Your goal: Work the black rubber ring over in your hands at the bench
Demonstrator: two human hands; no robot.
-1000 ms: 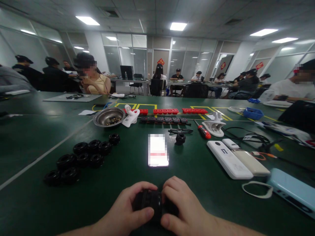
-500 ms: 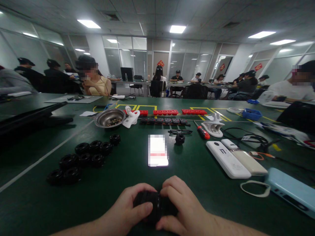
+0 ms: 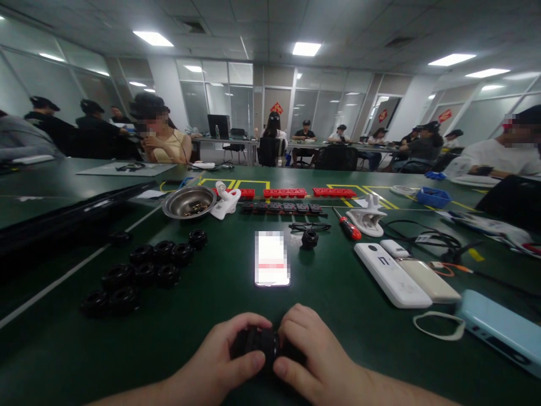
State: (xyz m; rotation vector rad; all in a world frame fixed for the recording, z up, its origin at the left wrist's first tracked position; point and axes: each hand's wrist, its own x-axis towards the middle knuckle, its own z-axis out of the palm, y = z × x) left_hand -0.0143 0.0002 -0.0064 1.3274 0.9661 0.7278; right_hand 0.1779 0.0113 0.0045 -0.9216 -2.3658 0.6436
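At the bottom centre, my left hand has its fingers and thumb wrapped round the left side of a black ribbed round fitting. My right hand closes on the same fitting from the right, its thumb near the left thumb. Much of the fitting is hidden by the fingers, so its exact kind is unclear. Just beyond the hands lies a lit phone with a white screen. Several black ring-shaped parts sit in a group to the left. One similar black part stands right of the phone.
A metal bowl holds small brass-coloured pieces. Red trays and a black strip of blocks lie behind the phone. To the right are a screwdriver, a white power bank and a light-blue device. People sit at surrounding tables.
My right thumb has moved up, closer to my left thumb, and the fitting has turned or shifted slightly between the hands. At the left, a long black object now reaches further across the table.
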